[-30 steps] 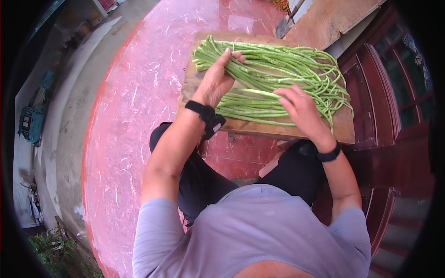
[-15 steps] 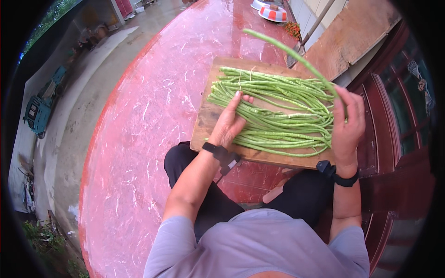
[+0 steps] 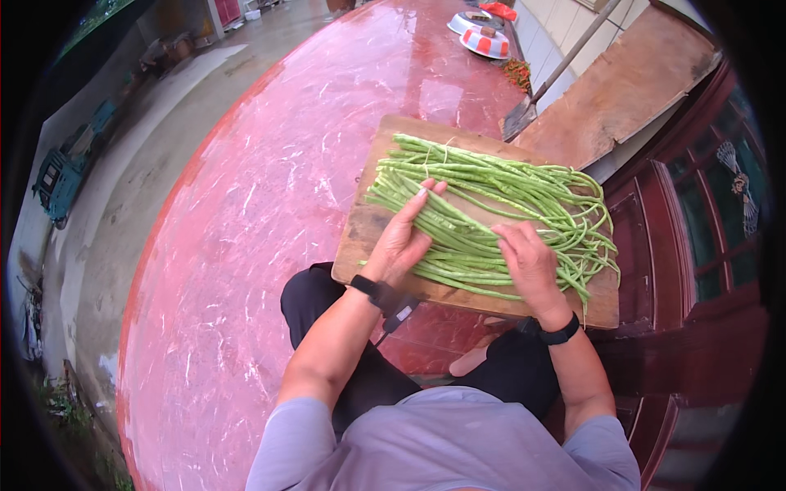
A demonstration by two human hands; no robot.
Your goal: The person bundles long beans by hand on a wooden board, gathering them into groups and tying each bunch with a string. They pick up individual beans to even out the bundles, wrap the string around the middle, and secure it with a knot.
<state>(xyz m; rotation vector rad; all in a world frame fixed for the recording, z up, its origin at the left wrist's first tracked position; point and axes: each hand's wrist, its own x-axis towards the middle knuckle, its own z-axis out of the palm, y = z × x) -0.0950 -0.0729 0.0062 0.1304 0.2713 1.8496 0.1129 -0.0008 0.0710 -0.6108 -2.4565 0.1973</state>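
Long green beans (image 3: 565, 196) lie lengthwise across a wooden board (image 3: 602, 309) in front of me. The far bunch (image 3: 483, 166) has a thin tie round its left part. My left hand (image 3: 403, 244) is closed round the left end of a nearer bunch, thumb on top. Further right, my right hand (image 3: 528, 260) is closed on the same bunch, with thumb and fingertips pinching beans near its middle. More beans (image 3: 467, 274) lie along the near side of the board, partly under my hands. The right ends curl and spread loosely.
A shovel (image 3: 524, 114) and a plywood sheet (image 3: 630, 82) lean at the right wall, near a dark red door (image 3: 655, 237). Covered basins (image 3: 485, 42) sit far off on the red floor (image 3: 246, 245). My knees (image 3: 315, 299) are under the board's near side.
My right hand has come left and nearer from the right ends to mid-bunch. The bean it held up in an arc now lies along the bunch. The left hand keeps its grip.
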